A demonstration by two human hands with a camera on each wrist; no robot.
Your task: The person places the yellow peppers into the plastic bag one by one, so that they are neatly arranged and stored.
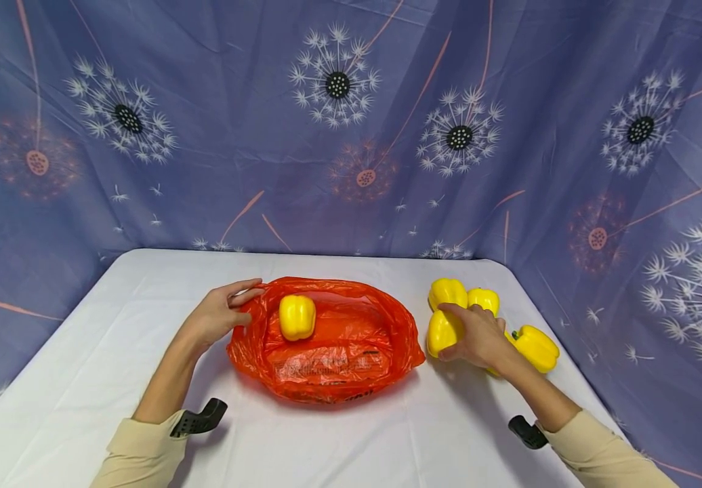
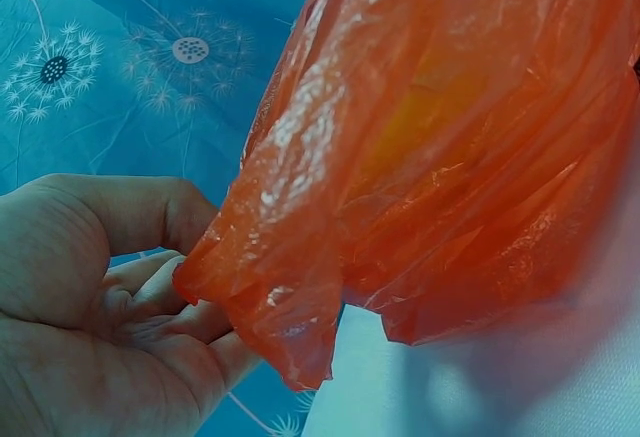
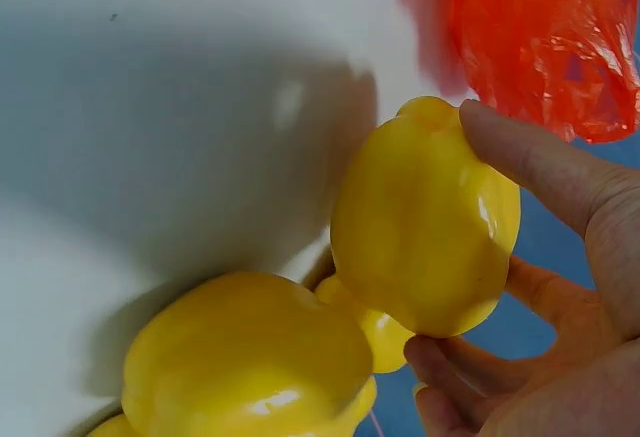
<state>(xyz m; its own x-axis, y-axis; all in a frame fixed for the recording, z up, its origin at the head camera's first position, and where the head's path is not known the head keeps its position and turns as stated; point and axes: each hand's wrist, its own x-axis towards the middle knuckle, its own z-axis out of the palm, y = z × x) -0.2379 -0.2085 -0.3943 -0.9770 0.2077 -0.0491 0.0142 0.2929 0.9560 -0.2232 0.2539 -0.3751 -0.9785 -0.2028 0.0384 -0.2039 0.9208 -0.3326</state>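
Note:
A red plastic bag (image 1: 339, 369) lies spread with its mouth facing up. My left hand (image 1: 211, 317) grips the bag's left rim; in the left wrist view, the thumb and fingers pinch a corner of the thin plastic. Inside the bag, toward its left end, sits a yellow bell pepper (image 1: 297, 317). To the right of the bag, my right hand (image 1: 479, 337) holds another yellow bell pepper (image 3: 425, 217), thumb on one side and fingers on the other. Next to that hand lie several more peppers, one of them (image 3: 250, 357) close below the held one in the right wrist view.
A white cloth covers the table (image 1: 83, 359). Behind it and along the sides hangs a blue-purple curtain (image 1: 223, 156) with dandelion prints. At the right, a pepper with a green stem (image 1: 537, 349) lies on its side near the right forearm.

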